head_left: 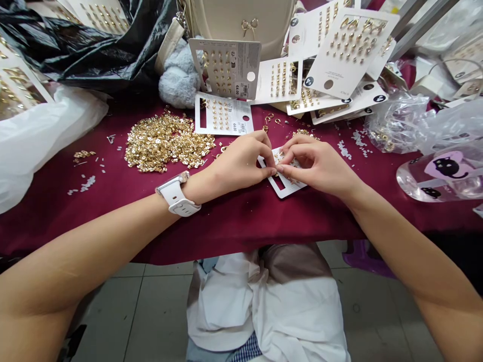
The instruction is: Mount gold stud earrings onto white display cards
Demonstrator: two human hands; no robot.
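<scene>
A white earring card (289,190) with rows of small gold earrings lies tilted on the maroon cloth, partly covered by my hands. My left hand (241,158), a white watch (180,195) on its wrist, is closed in a pinch over the card's left side. From the right, my right hand (320,163) pinches too, its thumb and fingertips meeting those of the left. Whatever tiny piece is between the fingertips is hidden. Left of my hands a heap of gold earring backs (166,143) is spread out. Another filled earring card (224,114) lies just behind my left hand.
More earring cards (350,55) are stacked at the back right. A grey plush toy (180,75) and a beige bag (241,20) stand behind. Black plastic (94,50) and a white bag (56,136) lie left, a clear cat-print pouch (445,173) right. Small clear bits (87,183) are scattered about.
</scene>
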